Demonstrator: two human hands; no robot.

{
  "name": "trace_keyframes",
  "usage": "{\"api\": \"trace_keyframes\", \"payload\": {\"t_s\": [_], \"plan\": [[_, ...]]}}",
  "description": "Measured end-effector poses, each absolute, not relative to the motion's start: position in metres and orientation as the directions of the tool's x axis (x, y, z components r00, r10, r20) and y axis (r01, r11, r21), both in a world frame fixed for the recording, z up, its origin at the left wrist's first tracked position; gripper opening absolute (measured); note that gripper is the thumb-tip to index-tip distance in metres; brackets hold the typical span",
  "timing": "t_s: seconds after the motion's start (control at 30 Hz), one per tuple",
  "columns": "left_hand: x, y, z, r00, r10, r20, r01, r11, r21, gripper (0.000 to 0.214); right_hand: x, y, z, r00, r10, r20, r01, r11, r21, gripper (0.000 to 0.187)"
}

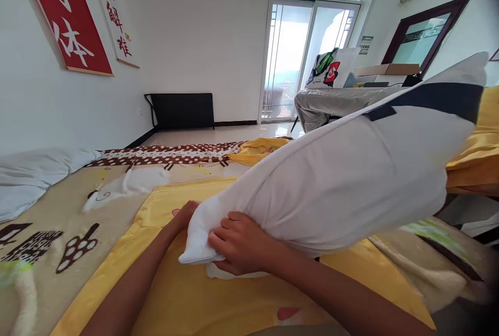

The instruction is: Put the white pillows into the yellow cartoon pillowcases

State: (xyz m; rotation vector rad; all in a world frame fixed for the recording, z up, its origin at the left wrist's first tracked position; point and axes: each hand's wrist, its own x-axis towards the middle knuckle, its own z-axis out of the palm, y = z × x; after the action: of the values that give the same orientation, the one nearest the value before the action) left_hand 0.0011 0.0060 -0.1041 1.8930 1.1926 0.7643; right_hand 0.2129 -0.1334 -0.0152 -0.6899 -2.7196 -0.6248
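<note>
A large white pillow (351, 180) with a black band near its far end lies tilted across the bed, its far end raised to the right. My right hand (237, 245) grips the pillow's near corner with curled fingers. My left hand (186, 212) is mostly hidden behind that same corner and touches it; its fingers do not show. Under both arms lies a yellow cloth (187, 294) spread on the bed.
A beige patterned sheet (58, 222) covers the bed, with a second white pillow (31, 172) at the far left and a brown dotted cloth (163, 154) at the far edge. A covered table (335, 99) with boxes stands by the glass door. More yellow fabric (479, 154) at right.
</note>
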Motion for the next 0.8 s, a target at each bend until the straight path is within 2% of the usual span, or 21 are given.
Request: {"api": "trace_keyframes", "payload": {"t_s": [0.17,0.3,0.5,0.8], "plan": [[0.001,0.008,-0.111,0.495,0.863,0.103,0.493,-0.377,0.785,0.039,0.224,-0.149,-0.029,-0.886,0.398,0.239,0.463,0.796,0.39,0.036],[0.002,0.006,-0.109,0.529,0.84,0.125,0.494,-0.424,0.759,0.035,0.222,-0.155,-0.041,-0.883,0.388,0.262,0.468,0.762,0.447,0.036],[0.0,-0.009,-0.104,0.524,0.836,0.163,0.528,-0.469,0.708,0.014,0.209,-0.158,-0.048,-0.888,0.387,0.249,0.459,0.707,0.538,0.032],[0.001,-0.01,-0.112,0.514,0.83,0.218,0.628,-0.537,0.563,0.014,0.207,-0.149,-0.047,-0.871,0.413,0.265,0.489,0.683,0.543,0.039]]}}
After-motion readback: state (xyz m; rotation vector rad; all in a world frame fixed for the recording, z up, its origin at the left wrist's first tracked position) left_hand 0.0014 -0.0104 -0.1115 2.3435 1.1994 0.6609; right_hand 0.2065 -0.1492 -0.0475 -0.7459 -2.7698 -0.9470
